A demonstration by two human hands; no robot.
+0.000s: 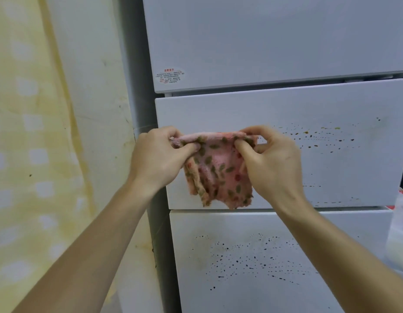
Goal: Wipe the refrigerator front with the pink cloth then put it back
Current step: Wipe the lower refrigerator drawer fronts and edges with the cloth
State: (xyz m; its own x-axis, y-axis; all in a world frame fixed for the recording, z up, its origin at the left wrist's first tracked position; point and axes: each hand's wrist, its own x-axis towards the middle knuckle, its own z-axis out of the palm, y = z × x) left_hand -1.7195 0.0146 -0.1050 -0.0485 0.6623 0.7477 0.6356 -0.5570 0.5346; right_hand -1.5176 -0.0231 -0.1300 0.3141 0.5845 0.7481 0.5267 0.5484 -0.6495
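Pink cloth (218,170) with a leaf print held up in front of the fridge's (286,53) middle drawer (331,105); top edge pinched by left hand (157,159) at one corner, by right hand (272,163) at the other; rest hanging loose below; dark specks (320,138) on that drawer, more on the drawer underneath (252,260); red-lettered sticker (170,76) on the door above.

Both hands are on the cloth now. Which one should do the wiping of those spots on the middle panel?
Probably the right hand: it pinches the pink cloth right beside the speckles, while the left hand is at the refrigerator's left edge.
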